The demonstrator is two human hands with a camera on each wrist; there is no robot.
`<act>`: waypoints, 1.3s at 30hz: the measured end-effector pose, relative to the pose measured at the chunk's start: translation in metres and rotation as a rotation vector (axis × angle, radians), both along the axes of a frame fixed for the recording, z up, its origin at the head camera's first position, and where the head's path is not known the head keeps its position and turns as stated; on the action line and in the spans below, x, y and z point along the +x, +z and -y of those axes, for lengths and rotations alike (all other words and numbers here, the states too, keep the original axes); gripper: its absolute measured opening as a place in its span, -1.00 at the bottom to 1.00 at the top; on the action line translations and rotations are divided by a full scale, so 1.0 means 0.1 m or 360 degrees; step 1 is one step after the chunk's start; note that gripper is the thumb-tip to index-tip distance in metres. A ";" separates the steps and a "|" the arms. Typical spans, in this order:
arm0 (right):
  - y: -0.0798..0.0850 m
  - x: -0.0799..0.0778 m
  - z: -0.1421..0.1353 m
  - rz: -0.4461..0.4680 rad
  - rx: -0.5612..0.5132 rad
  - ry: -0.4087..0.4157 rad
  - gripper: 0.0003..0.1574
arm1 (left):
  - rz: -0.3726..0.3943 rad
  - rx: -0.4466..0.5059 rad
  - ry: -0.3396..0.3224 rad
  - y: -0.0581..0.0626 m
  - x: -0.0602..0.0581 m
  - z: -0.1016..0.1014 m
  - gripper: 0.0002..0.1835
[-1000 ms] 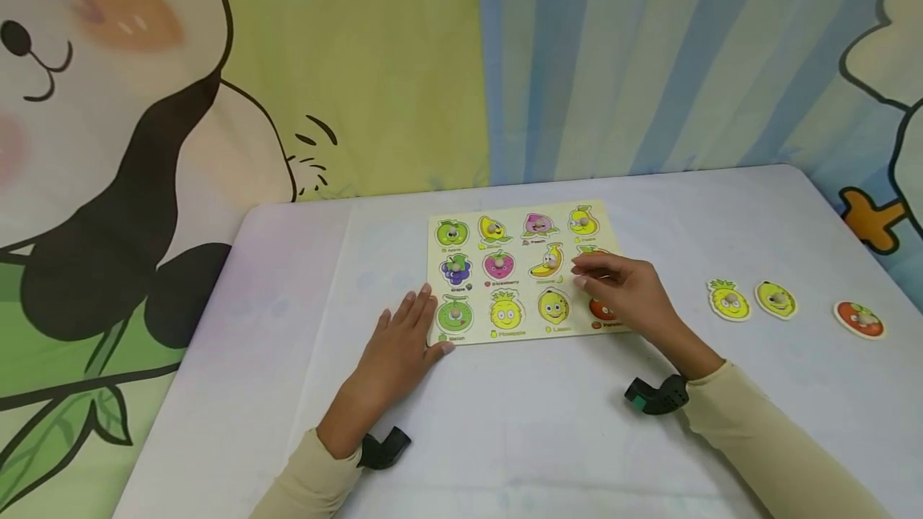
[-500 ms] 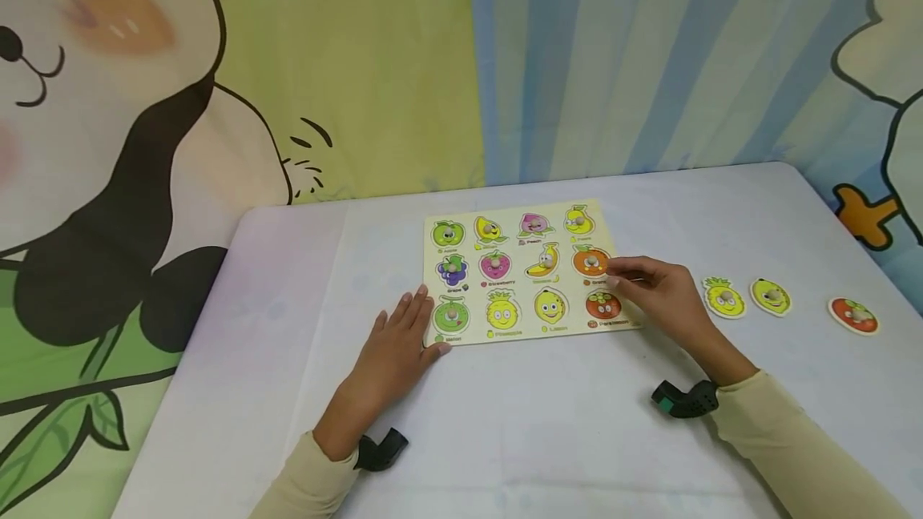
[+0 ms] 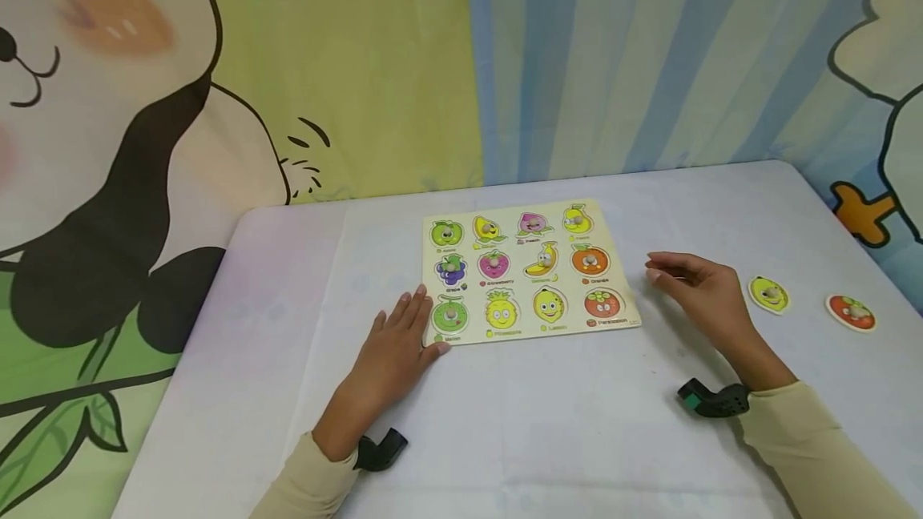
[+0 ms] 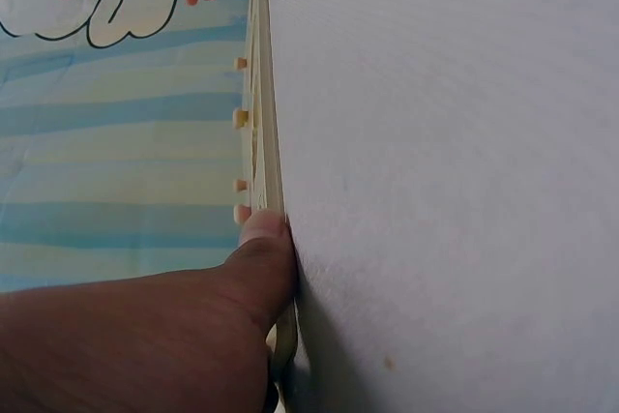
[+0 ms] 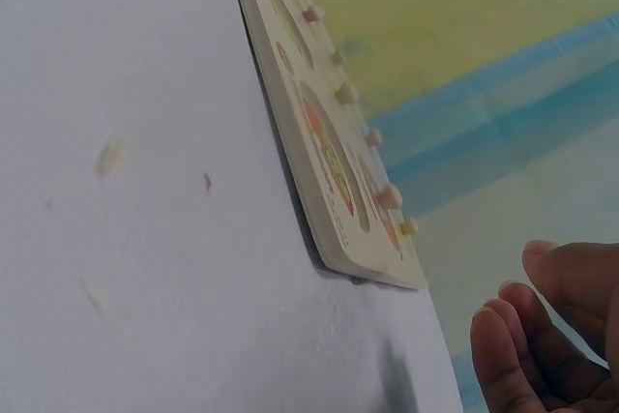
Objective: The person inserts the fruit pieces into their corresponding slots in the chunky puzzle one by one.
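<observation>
A wooden fruit knob puzzle board [image 3: 517,261] lies flat on the white table. My left hand [image 3: 389,359] rests at its near left corner, fingers straight along the side; in the left wrist view the thumb [image 4: 263,249] lies against the board's edge. To the right of the board is my right hand [image 3: 710,303], fingers loosely bent with nothing between them. In the right wrist view that hand [image 5: 566,282] shows beyond the board's corner. The pineapple piece is hidden behind it. The orange piece [image 3: 590,261] sits in its recess. Front-row pineapple, lemon and persimmon recesses show printed pictures.
A lemon piece [image 3: 769,295] and a red persimmon piece [image 3: 851,312] lie on the table [image 3: 505,423] to the right of the right hand. Behind the table hangs a cartoon-printed cloth [image 3: 375,62]. Each wrist wears a black camera mount.
My right hand has moved right, off the board and onto the table side, and now covers the pineapple piece. The orange piece has come into full view. The left hand stays put.
</observation>
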State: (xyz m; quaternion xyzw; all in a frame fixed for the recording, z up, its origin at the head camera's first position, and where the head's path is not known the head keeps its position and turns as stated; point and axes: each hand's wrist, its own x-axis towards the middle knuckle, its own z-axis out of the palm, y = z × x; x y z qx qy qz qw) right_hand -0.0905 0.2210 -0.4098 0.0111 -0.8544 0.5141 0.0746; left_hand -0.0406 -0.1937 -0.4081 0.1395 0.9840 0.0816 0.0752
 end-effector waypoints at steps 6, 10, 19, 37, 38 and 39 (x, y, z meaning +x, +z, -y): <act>0.02 0.06 -0.18 0.0014 -0.0017 -0.0054 -0.49 | -0.0010 0.0007 0.0009 -0.01 0.00 0.00 -0.14; -0.01 0.11 -0.33 0.0019 0.0048 -0.0115 -0.47 | -0.0009 0.0002 0.0015 -0.01 0.01 0.00 -0.15; -0.05 0.16 -0.62 0.0130 0.0139 -0.0270 -0.42 | 0.0000 -0.0015 0.0015 -0.01 -0.01 0.01 -0.14; -0.20 0.19 -0.76 0.0098 0.0529 -0.0450 -0.53 | -0.0017 -0.0010 0.0008 -0.02 0.02 0.01 -0.13; -0.19 0.19 -0.77 0.0104 0.0528 -0.0449 -0.52 | -0.0015 -0.0008 0.0008 -0.02 0.02 0.01 -0.13; -0.19 0.20 -0.78 0.0112 0.0534 -0.0451 -0.51 | -0.0014 -0.0009 0.0007 -0.02 0.01 0.01 -0.13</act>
